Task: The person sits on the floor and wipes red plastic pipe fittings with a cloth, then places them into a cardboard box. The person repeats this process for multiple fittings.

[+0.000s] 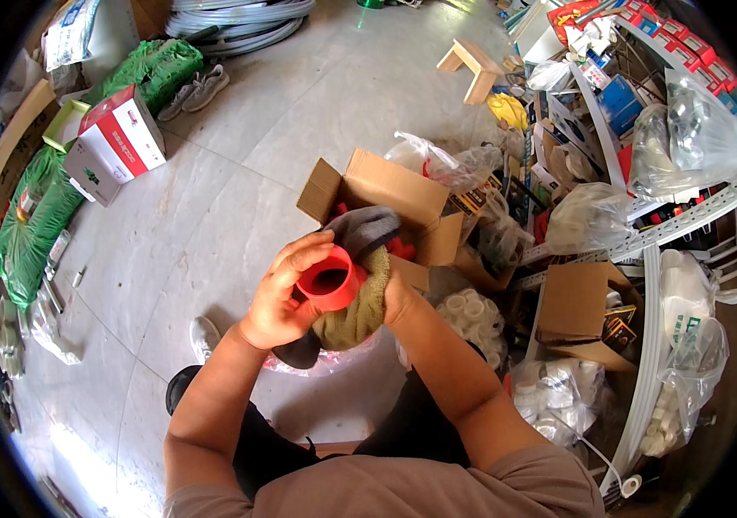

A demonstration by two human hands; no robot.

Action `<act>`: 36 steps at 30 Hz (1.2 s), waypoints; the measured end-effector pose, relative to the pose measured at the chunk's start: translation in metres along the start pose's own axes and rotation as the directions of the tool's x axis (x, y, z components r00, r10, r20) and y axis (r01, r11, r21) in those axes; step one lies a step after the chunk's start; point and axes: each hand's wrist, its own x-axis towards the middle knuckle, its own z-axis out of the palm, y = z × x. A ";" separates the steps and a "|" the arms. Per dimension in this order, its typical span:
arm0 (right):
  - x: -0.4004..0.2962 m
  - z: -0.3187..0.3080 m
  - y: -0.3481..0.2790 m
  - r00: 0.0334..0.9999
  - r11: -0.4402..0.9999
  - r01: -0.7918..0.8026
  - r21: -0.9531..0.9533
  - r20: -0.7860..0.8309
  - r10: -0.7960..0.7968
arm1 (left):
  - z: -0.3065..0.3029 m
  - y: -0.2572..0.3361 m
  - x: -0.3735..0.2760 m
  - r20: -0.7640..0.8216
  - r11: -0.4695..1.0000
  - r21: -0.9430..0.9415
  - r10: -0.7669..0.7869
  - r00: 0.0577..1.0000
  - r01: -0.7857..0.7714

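Between the thumb and fingers of my left hand (281,301) is a red plastic pipe fitting (340,294), its round opening tilted up towards me. My right hand (397,294) grips an olive and grey cloth (365,311) pressed against the fitting's right side; most of its fingers are hidden behind the cloth. Just beyond both hands stands an open cardboard box (397,188) with red pieces inside, partly covered by the cloth. Clear plastic with red pieces (329,362) shows below the cloth, between my knees.
White shelving (643,362) crowded with boxes and plastic bags runs along the right. A bag of white pipe fittings (472,317) lies beside my right forearm. A small wooden stool (472,65) stands ahead. To the left are a red-and-white box (123,136) and green bags (38,220).
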 end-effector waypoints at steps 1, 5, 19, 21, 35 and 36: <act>-0.003 0.001 -0.002 0.995 0.988 0.091 -0.128 -0.026 -0.095 | -0.002 -0.002 0.001 0.021 0.995 0.095 0.018 1.000 -0.020; -0.003 0.010 -0.008 0.861 0.662 0.262 -0.702 -0.140 -0.489 | 0.006 0.004 0.000 -0.054 0.946 0.004 -0.322 0.945 0.323; 0.002 -0.012 -0.007 0.811 -0.340 0.172 -0.925 0.329 -0.485 | 0.003 0.002 0.005 -0.085 0.976 0.110 -0.179 0.980 0.188; 0.003 -0.010 -0.009 0.826 -0.164 0.146 -0.976 0.211 -0.522 | 0.002 0.006 0.009 -0.016 0.976 0.182 -0.123 0.992 0.124; -0.003 0.012 -0.013 0.788 0.336 -0.110 -0.935 -0.288 -0.544 | 0.010 -0.010 0.001 0.021 0.996 0.041 -0.086 0.996 0.085; -0.002 0.014 -0.009 0.805 0.255 -0.059 -0.965 -0.198 -0.559 | 0.011 -0.014 0.000 -0.049 0.988 -0.068 -0.140 0.989 0.137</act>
